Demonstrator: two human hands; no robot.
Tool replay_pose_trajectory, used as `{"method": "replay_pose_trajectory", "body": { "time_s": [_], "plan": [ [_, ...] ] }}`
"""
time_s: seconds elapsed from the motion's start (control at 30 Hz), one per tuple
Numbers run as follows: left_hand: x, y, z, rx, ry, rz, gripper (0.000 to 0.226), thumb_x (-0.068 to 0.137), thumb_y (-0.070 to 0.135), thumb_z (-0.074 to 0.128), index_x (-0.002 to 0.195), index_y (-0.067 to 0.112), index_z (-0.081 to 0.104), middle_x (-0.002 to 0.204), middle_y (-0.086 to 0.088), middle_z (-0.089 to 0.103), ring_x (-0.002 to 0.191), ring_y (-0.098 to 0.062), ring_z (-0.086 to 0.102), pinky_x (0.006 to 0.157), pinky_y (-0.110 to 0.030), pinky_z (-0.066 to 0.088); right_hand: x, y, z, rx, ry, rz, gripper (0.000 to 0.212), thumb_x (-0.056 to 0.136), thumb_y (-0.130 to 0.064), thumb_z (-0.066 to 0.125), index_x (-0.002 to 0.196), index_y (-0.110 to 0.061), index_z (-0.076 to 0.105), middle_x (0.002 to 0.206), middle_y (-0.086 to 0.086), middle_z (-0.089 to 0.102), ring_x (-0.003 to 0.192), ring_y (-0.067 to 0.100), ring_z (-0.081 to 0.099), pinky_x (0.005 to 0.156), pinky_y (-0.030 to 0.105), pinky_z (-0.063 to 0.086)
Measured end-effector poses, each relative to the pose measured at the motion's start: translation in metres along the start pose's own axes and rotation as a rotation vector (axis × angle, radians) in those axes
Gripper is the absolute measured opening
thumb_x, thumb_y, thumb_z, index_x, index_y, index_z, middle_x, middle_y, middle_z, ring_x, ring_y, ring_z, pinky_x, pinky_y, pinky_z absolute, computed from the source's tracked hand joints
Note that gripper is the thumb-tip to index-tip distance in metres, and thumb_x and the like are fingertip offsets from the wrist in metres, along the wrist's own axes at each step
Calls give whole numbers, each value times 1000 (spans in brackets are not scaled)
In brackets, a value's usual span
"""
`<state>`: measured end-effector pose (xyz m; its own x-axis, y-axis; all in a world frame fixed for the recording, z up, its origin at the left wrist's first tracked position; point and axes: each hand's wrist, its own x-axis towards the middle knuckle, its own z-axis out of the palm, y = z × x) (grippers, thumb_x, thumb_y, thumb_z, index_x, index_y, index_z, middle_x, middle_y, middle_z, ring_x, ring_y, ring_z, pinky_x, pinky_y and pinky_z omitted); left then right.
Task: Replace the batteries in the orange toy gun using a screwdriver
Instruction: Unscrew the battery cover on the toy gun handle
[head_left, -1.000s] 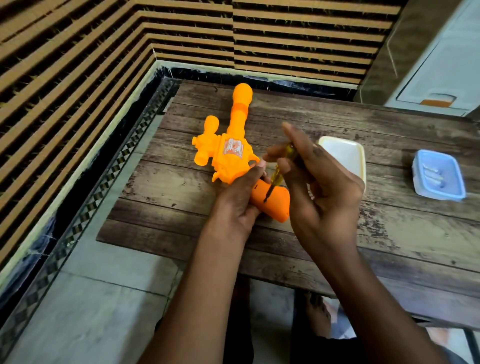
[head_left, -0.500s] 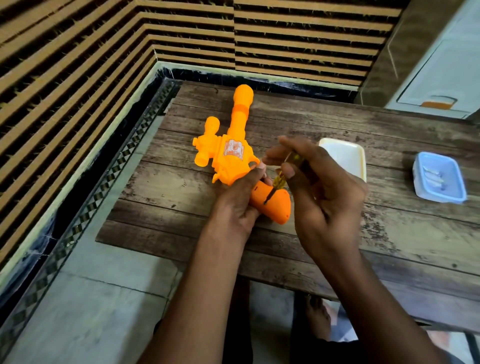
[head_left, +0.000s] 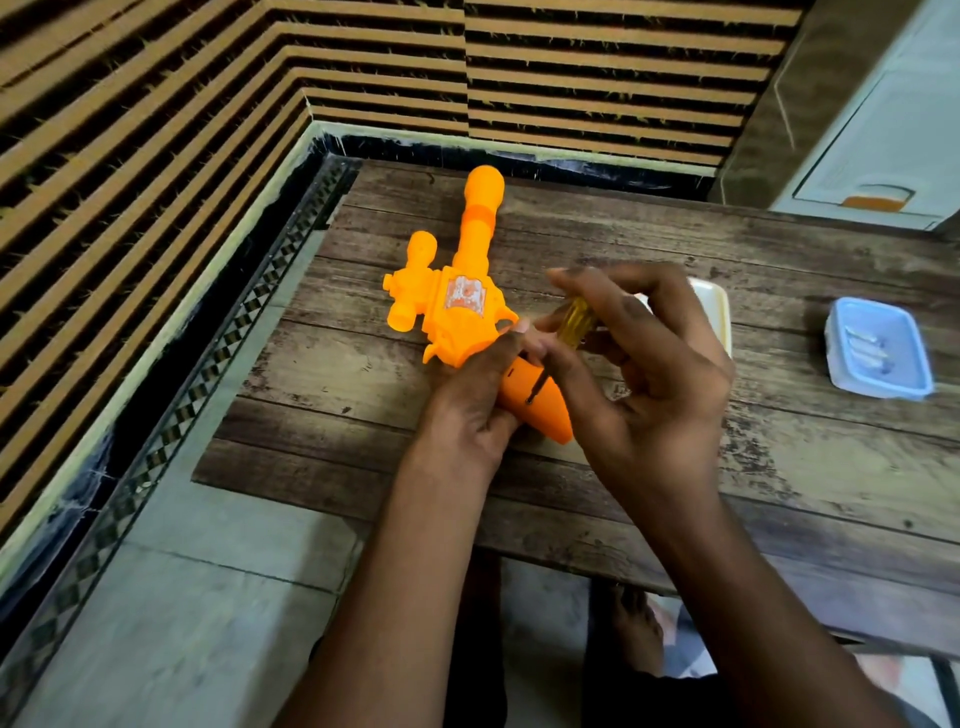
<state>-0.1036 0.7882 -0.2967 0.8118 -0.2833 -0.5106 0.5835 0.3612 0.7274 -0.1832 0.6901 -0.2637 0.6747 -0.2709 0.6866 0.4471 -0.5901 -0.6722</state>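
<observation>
Head view: screwdriver (head_left: 574, 325) tip seated in gun (head_left: 470, 306) grip.
Left hand (head_left: 475, 400) clamps the grip; right hand (head_left: 649, 364) pinches the handle. Gun lies flat near table (head_left: 779, 467) left edge, barrel toward far edge.

Bare forearms, no sleeves, bare foot (head_left: 636, 631), dark clothing

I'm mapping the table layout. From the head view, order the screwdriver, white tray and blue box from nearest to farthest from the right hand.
1. Screwdriver: pinched in the right hand, tip on the toy gun's grip.
2. White tray: just behind the hand, partly hidden by it.
3. Blue box: far right of the table, well apart.
</observation>
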Motion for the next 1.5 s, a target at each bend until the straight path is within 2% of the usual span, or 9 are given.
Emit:
{"method": "replay_pose_trajectory", "body": {
  "time_s": [0.2, 0.43, 0.6, 0.77, 0.87, 1.0, 1.17, 1.37, 1.5],
  "plan": [
    [0, 1, 1, -22, 19, 2, 35, 94, 8, 70, 128, 3, 65, 130, -31, 64, 125, -42, 63, 104, -65, 49, 0, 3, -2, -23, -13, 11, 42, 95, 7, 71, 137, 0, 65, 112, 10, 72, 103, 21, 73, 84, 35, 59],
    [0, -2, -1, -6, 3, 23, 26, 98, 3, 61, 80, 18, 72, 87, -6, 74, 98, -26, 68, 97, -56, 55, 0, 1, 0, 10, -28, 17, 26, 93, -2, 79, 119, 1, 75, 106, 18, 61, 94, 25, 68, 72, 40, 62],
    [-1, 0, 2, -37, 19, -10, 11, 96, 4, 66, 105, 11, 67, 113, -19, 65, 107, -32, 61, 107, -64, 47, 1, 3, -3, -37, 1, 19, 39, 95, 7, 72, 133, 1, 67, 105, 9, 69, 95, 14, 69, 80, 19, 52],
    [2, -1, 0, -8, 17, 9, 12, 97, 8, 65, 107, 8, 71, 115, -16, 72, 106, -28, 69, 97, -56, 57, 1, 0, -5, 17, -31, 22, 28, 95, -1, 76, 122, -3, 73, 113, 9, 69, 100, 22, 73, 78, 39, 62],
    [1, 0, -1, 6, 7, -7, 17, 98, 8, 63, 89, 10, 77, 104, -21, 70, 101, -32, 67, 102, -57, 52, 2, 2, -4, -13, 4, 21, 29, 92, 1, 79, 121, -2, 75, 104, 13, 66, 91, 23, 71, 73, 38, 60],
    [-2, 1, 1, -24, 13, 20, 15, 96, 6, 68, 110, 8, 69, 121, -27, 66, 115, -38, 63, 106, -66, 47, 1, 2, -6, -17, -4, 15, 39, 94, 9, 72, 132, 2, 68, 112, 12, 75, 103, 16, 75, 86, 29, 59],
    [-4, 1, -1, 23, -23, 36, 9, 90, 7, 69, 94, 15, 70, 99, -10, 76, 94, -24, 74, 81, -48, 63, 2, 2, -6, 43, -55, 15, 31, 92, -3, 81, 122, 2, 74, 111, 16, 67, 98, 25, 73, 79, 45, 61],
    [-4, 0, 1, 6, 13, 30, 20, 96, 9, 68, 115, 4, 68, 128, -33, 64, 126, -48, 60, 104, -68, 47, 1, 2, -7, 67, -79, 47, 36, 95, 12, 69, 129, 2, 69, 109, 16, 73, 100, 22, 76, 82, 43, 62],
    [-4, -1, -2, 21, 4, 22, 17, 97, 10, 63, 86, 17, 73, 102, -13, 73, 101, -29, 70, 86, -52, 60, 3, 0, -6, 54, -55, 24, 27, 93, -2, 80, 119, 0, 74, 110, 17, 65, 99, 27, 73, 77, 40, 63]
  ]
}}
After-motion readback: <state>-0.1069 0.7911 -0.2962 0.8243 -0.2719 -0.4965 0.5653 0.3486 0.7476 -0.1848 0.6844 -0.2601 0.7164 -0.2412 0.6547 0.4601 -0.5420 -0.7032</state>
